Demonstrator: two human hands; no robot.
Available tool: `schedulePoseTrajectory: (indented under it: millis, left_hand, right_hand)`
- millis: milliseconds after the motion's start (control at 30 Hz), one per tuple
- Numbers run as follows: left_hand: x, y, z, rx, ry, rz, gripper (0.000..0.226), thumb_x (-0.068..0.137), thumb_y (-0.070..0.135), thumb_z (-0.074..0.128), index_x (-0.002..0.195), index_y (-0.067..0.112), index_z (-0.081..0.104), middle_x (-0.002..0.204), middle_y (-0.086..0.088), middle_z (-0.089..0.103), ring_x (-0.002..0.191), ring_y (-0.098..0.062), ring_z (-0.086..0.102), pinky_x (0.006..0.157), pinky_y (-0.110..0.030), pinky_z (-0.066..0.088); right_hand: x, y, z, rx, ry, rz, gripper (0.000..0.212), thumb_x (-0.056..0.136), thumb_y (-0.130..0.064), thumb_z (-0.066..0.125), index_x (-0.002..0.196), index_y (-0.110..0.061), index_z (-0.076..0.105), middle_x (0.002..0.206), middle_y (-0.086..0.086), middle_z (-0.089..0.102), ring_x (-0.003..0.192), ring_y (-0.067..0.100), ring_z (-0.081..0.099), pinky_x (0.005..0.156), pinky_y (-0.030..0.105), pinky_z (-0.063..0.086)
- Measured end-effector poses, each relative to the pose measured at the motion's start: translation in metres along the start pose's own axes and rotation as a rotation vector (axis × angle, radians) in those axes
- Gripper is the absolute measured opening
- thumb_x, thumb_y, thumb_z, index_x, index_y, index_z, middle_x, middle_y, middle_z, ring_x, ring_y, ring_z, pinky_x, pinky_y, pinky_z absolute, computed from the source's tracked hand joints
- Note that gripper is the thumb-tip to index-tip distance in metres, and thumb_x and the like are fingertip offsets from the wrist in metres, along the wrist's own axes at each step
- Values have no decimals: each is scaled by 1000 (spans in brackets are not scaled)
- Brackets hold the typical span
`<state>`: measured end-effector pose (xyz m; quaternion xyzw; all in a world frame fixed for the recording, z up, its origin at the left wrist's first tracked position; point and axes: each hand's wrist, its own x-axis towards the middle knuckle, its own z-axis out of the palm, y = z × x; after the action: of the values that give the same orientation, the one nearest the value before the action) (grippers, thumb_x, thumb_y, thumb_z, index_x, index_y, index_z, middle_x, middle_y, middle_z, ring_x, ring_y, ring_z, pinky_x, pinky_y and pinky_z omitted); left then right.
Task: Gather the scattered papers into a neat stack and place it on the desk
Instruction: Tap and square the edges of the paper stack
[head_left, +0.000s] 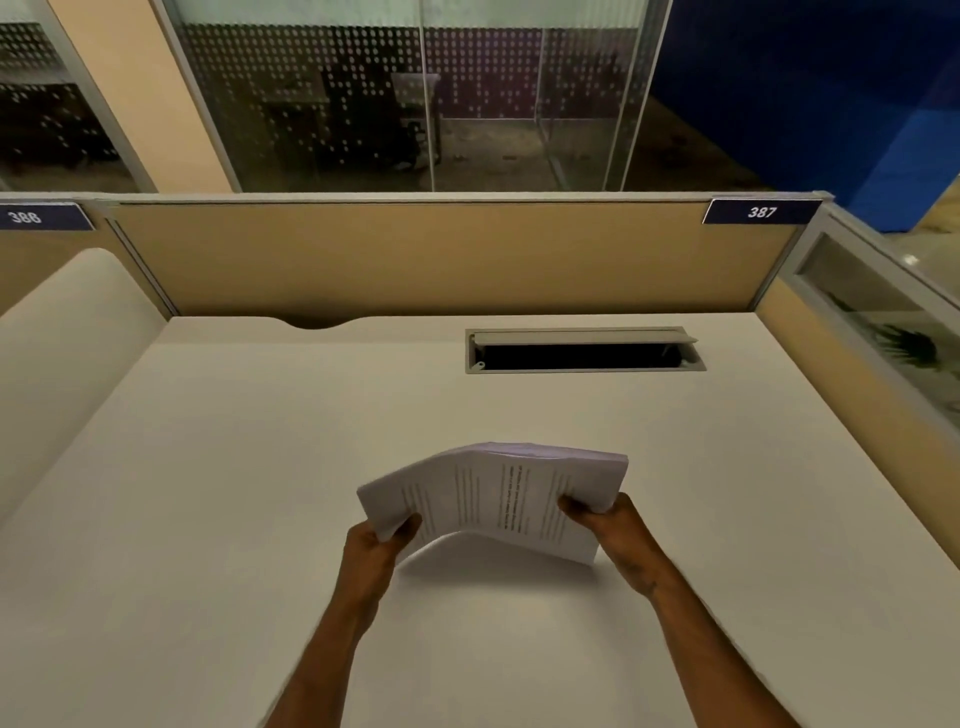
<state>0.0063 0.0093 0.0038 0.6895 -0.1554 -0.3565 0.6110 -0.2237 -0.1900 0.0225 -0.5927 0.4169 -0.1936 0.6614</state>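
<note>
Both hands hold the papers (493, 499) as one stack between them: the left hand (376, 540) has its grip closed on the stack's left end, and the right hand (605, 519) has its grip closed on the right end. The stack bows upward in the middle, printed side facing up, above the tabletop (208, 493). Beyond the grips, well apart, an open cable slot (584, 351) sits in the tabletop.
</note>
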Motion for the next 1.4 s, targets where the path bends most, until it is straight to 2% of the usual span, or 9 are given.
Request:
schedulePoseTrajectory:
  millis: [200,467,700,900,1000,1067,1167,1267,1400]
  left_hand:
    - [0,13,8,21,34,-7,10,93,17,68,95,26,72,92,-2,78,97,-32,70,77,-37,55]
    - [-7,67,35,-427,38,29,35,85,23,70,119,17,67,117,-5,74,110,-28,67,94,-48,54]
    - [-30,50,67,-696,-21,-114,34,89,14,65,122,20,63,126,-10,71,117,-31,64,102,-54,49]
    - [-7,61,11,-297,158,2,93,84,8,73,156,30,19,159,-9,39,140,-23,45,110,-43,34]
    - [7,91,6,72,23,177,118,70,31,86,157,39,8,162,5,32,145,-16,34,113,-48,34]
    - [14,105,12,116,-119,226,112,61,48,90,152,38,28,151,8,51,134,-19,52,105,-49,48]
    - [13,111,20,22,-223,228,60,67,43,86,118,17,69,110,-3,78,103,-34,72,81,-38,62]
    - [7,101,25,-41,-213,242,26,80,29,73,100,12,77,99,-6,80,88,-32,74,73,-36,61]
    - [-1,64,25,-76,-205,171,26,69,31,81,91,17,81,96,-7,80,87,-28,74,73,-38,62]
  right_hand:
    - [-7,-6,-9,8,2,-13,84,46,-70,84,111,-18,74,103,2,79,102,21,72,80,27,58]
    - [-14,-30,23,411,-151,-88,120,46,-50,94,149,-30,35,137,4,60,125,19,55,106,40,41]
    - [-13,-92,62,639,18,-251,38,93,-17,60,129,-27,58,127,6,69,115,28,67,94,48,55]
    - [-14,-102,43,225,128,-267,14,85,-25,70,99,-25,73,98,0,79,96,29,73,84,44,60]
    - [-14,-95,33,69,41,-245,15,88,-26,69,103,-24,71,100,-1,78,95,26,73,84,44,60]
    - [-15,-89,32,36,-4,-225,18,89,-26,67,106,-24,70,99,-2,78,94,26,73,79,39,61]
    - [-18,-85,32,36,-36,-224,20,89,-26,65,108,-24,69,100,-3,78,93,25,74,76,36,62]
    - [-20,-81,30,71,-75,-242,26,86,-32,63,111,-25,70,102,-1,77,94,22,73,78,37,63]
    - [-16,-52,29,28,-120,-162,28,88,-32,67,115,-26,71,110,-1,76,103,21,71,85,36,60]
